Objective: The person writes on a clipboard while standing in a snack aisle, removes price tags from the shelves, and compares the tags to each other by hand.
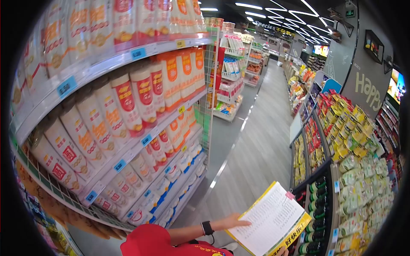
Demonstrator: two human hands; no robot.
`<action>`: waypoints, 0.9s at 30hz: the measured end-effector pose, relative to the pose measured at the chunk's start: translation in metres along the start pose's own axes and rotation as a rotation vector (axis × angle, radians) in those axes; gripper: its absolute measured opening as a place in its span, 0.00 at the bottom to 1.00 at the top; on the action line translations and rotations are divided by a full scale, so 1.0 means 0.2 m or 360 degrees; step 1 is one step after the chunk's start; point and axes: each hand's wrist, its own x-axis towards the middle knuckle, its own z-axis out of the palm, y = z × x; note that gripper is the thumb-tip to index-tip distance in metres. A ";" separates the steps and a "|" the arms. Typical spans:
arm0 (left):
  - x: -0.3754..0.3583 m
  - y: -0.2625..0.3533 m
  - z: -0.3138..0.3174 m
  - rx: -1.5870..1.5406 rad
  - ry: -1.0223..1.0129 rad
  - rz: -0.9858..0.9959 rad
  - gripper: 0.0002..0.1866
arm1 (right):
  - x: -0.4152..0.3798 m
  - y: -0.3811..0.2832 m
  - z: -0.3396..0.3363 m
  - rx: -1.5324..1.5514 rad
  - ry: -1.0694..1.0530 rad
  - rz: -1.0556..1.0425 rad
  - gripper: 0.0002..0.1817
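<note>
My left hand point(234, 222) comes in from the lower left, with a dark watch point(207, 228) on its wrist and a red sleeve behind it. It grips the left edge of a yellow folder point(304, 222), thumb lying on top of the white printed sheets point(267, 217). Rows of small print cover the sheets, too fine to read. A pink tab point(290, 195) sticks out at their upper right corner. At the bottom edge of the view, a small part of my right hand point(282, 251) shows against the folder's lower side; most of it is hidden.
A tall shelf point(153, 132) of packaged goods with blue price tags stands close on the left. To the right are racks of snack bags point(346, 123) and dark bottles point(317, 213). A grey floor aisle point(252, 145) runs ahead between them, past further white racks point(230, 77).
</note>
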 end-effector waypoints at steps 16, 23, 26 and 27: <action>1.00 0.45 -0.37 -0.0405 0.1418 0.0397 0.18 | 1.83 -0.50 0.95 0.1565 -0.0622 0.0025 0.13; 1.24 0.46 -0.73 -0.0307 0.1583 0.0461 0.20 | 1.95 -1.15 1.36 0.2549 -0.2142 -0.0218 0.09; 1.34 0.41 -0.97 -0.0293 0.1596 0.0503 0.20 | 2.02 -1.27 1.65 0.2595 -0.2385 -0.0197 0.08; 1.39 0.44 -1.03 -0.0289 0.1612 0.0444 0.20 | 2.07 -1.31 1.73 0.2594 -0.2447 -0.0209 0.08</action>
